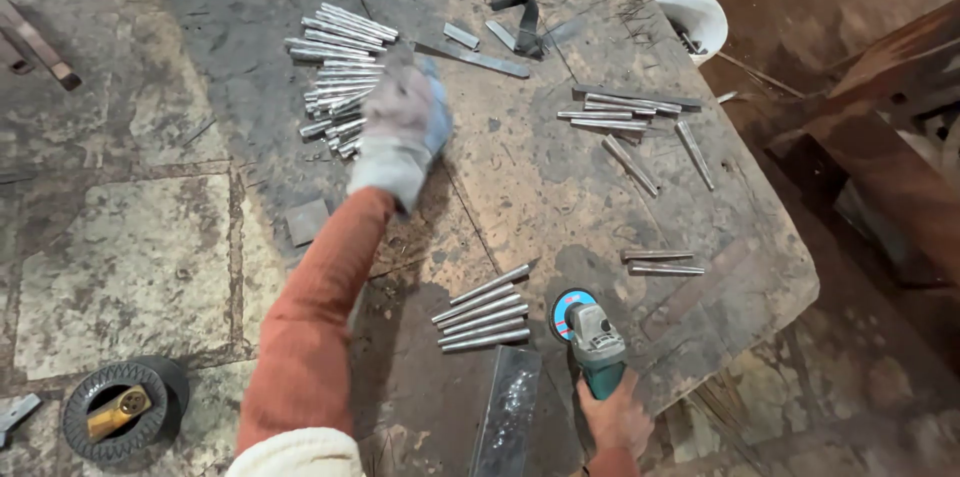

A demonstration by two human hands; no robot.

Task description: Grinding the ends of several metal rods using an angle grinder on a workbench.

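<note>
Two hands are at work over a stained, worn work slab (560, 197) lying on the ground. The right hand (618, 419), bare, is wrapped tight around the handle of a teal and grey angle grinder (596, 345), whose blue-labelled cutting disc (567, 309) rests at the slab's near edge. Just left of the disc lies a neat row of five short shiny metal rods (484, 311), and below them a dark flat steel bar (508, 411) juts toward the camera.

The left hand (402, 125), in a grey and blue work glove with an orange sleeve behind it, is stretched out far over the slab and blurred, so whether its fingers are spread or curled cannot be told; it holds nothing that can be seen. It hovers just beside a large heap of similar cut metal rods (338, 72) at the slab's far left.

To the right, another loose group of rods (625, 115) lies scattered, with two more rods (660, 262) nearer the edge. A white plastic bucket (693, 17) stands past the far corner, and a black round tyre-like ring (115, 409) sits on the ground at lower left.
</note>
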